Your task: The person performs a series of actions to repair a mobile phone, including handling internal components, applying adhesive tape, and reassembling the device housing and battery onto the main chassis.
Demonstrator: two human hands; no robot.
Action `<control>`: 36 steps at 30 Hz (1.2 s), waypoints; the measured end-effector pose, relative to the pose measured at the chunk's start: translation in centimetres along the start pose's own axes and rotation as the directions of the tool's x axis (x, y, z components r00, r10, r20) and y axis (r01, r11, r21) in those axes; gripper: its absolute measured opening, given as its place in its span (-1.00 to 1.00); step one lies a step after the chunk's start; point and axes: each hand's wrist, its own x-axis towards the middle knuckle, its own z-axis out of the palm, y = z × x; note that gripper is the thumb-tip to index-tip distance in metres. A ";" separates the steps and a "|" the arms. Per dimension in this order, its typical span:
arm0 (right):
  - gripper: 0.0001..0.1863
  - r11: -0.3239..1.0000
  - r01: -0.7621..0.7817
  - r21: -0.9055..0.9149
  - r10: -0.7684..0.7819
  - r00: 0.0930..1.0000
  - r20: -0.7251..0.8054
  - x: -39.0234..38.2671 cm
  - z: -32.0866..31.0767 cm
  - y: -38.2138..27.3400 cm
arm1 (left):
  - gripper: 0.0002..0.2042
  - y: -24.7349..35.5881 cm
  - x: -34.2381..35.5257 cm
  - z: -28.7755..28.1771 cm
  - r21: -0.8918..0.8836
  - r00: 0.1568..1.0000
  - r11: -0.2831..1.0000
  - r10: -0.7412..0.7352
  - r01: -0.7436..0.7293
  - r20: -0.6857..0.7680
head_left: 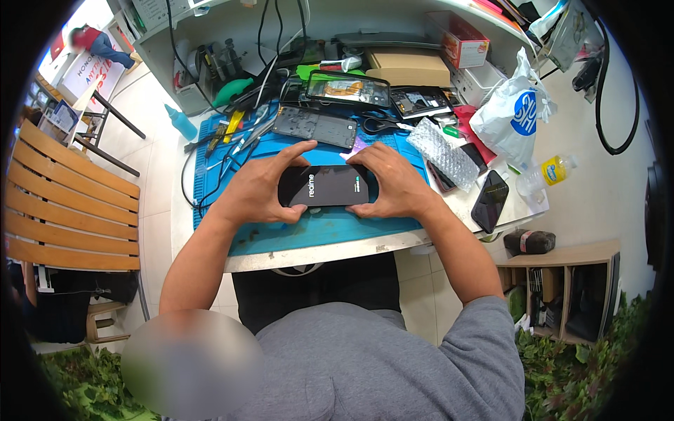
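Observation:
A black smartphone (333, 186) lies sideways between my hands, its dark screen lit with a white start-up logo. My left hand (263, 184) grips its left end, thumb at the near edge and fingers at the far edge. Round the right end, my right hand (395, 181) closes in the same way. Beneath is a blue repair mat (281, 238). Just beyond the phone lies a detached grey phone frame (316, 126), and past it an opened phone (349, 89) with its inside showing.
Tweezers and screwdrivers lie at the mat's left, near a blue bottle (180, 123). To the right are bubble wrap (442, 154), another black phone (490, 201), a plastic bottle (546, 174) and a white plastic bag (516, 116). A slatted wooden chair (74, 203) stands left.

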 end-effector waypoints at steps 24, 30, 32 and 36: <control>-0.18 0.997 -0.062 -0.046 0.062 0.998 0.010 -0.9 -0.1 0.0 | 0.16 0.0 -0.1 -0.2 0.020 0.999 1.000 0.002 -0.003 0.053; 0.00 0.998 -0.055 -0.041 0.056 0.998 0.013 -1.0 -0.4 0.0 | 0.18 0.1 -0.4 -0.5 0.076 0.999 0.997 -0.006 0.002 0.050; 0.05 0.998 -0.039 -0.053 0.040 0.999 0.019 -1.0 -0.8 -0.2 | 0.17 0.1 -0.5 -0.7 0.084 0.999 0.996 -0.009 0.005 0.043; 0.14 0.979 -0.175 0.106 0.165 0.982 0.094 -1.0 -2.1 -0.6 | 0.14 1.1 -0.8 -2.2 0.039 0.999 0.999 -0.033 0.034 -0.012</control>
